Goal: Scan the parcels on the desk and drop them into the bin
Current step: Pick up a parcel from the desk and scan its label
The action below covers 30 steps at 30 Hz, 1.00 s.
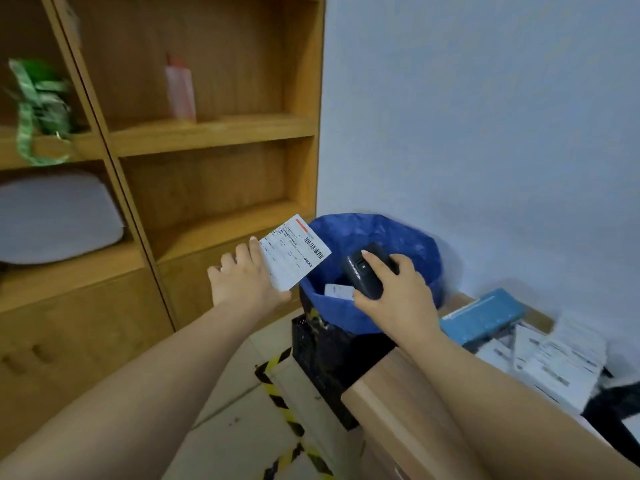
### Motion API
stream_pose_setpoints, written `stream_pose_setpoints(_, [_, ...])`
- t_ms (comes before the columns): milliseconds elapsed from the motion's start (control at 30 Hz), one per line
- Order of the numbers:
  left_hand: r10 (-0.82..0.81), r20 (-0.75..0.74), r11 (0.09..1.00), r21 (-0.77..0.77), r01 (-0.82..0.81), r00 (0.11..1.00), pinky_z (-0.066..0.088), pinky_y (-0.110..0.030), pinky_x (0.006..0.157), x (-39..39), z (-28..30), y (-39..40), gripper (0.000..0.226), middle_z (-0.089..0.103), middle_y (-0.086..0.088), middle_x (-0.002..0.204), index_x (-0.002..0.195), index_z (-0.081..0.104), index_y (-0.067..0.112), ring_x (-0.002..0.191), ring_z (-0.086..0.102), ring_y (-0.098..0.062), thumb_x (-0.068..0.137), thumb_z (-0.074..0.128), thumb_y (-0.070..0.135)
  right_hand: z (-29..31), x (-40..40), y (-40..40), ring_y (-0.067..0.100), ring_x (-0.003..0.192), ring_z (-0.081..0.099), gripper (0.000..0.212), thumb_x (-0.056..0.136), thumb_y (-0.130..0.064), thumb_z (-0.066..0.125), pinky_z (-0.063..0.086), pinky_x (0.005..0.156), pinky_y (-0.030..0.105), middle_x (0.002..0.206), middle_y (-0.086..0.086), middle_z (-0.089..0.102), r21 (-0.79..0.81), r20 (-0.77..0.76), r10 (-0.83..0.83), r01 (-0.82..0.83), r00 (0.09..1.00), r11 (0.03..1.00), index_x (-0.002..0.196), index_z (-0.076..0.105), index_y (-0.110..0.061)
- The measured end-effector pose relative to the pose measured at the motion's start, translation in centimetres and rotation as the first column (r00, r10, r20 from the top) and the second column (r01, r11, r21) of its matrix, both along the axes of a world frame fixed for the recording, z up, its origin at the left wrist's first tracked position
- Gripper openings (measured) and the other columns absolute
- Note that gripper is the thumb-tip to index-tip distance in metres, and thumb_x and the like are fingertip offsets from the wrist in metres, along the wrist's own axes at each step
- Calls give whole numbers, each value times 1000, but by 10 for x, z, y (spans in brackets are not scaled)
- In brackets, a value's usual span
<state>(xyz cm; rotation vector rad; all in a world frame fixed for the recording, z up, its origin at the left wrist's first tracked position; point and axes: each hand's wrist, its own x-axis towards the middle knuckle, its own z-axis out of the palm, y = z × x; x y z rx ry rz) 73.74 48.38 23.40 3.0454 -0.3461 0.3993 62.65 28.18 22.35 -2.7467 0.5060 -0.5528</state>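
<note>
The shelves [207,133] fill your left side, and the bin [346,358] with its blue liner [398,237] stands between them and the desk's [398,400] left end. At the desk's far right a pile of parcels [554,362] waits — blurred. Your left hand [247,282] pinches a parcel [294,254] by its lower corner, label up, just over the bin's left rim. Your right hand [394,296] is clenched round the scanner [363,271] above the bin's mouth — another parcel [339,292] lies inside.

The bin [367,306] sits beneath both hands, shelves [207,133] left of them, stacked parcels [554,362] on the desk [398,403] right.
</note>
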Motion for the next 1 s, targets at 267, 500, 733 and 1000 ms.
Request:
stream_pose_setpoints(267, [48, -51, 998, 47, -46, 998, 39, -47, 102, 110, -13, 35, 120, 33, -9, 147, 154, 2, 11, 131, 38, -31, 72, 57, 79, -17, 120, 33, 32, 121, 47, 70, 85, -52, 64, 44, 101, 51, 146, 3, 35, 103, 35, 18, -21, 999, 994, 148, 38, -42])
stream_pose_setpoints(500, [0, -58, 997, 71, 5, 998, 39, -45, 100, 216, -30, -12, 118, 34, -8, 145, 154, 3, 11, 129, 40, -30, 72, 55, 78, -35, 225, -12, 29, 122, 45, 71, 87, -55, 62, 43, 104, 49, 148, 1, 32, 128, -16, -6, 8, 1000, 992, 151, 33, -43])
stream_pose_setpoints(733, [-81, -71, 994, 62, 85, 994, 38, -44, 100, 315, -29, -89, 120, 34, -7, 144, 154, 5, 10, 128, 40, -30, 71, 46, 86, -46, 307, -80, 30, 121, 48, 71, 85, -54, 64, 45, 102, 49, 147, 1, 34, 183, -32, -124, 128, 992, 975, 150, 37, -41])
stream_pose_setpoints(1000, [-344, -158, 932, 62, 357, 925, 36, -43, 100, 388, -56, -199, 121, 32, -6, 146, 153, 5, 11, 129, 38, -28, 68, 54, 81, -72, 337, -149, 29, 115, 49, 72, 84, -55, 65, 47, 99, 47, 147, 1, 37, 200, -111, -378, 393, 919, 897, 149, 38, -40])
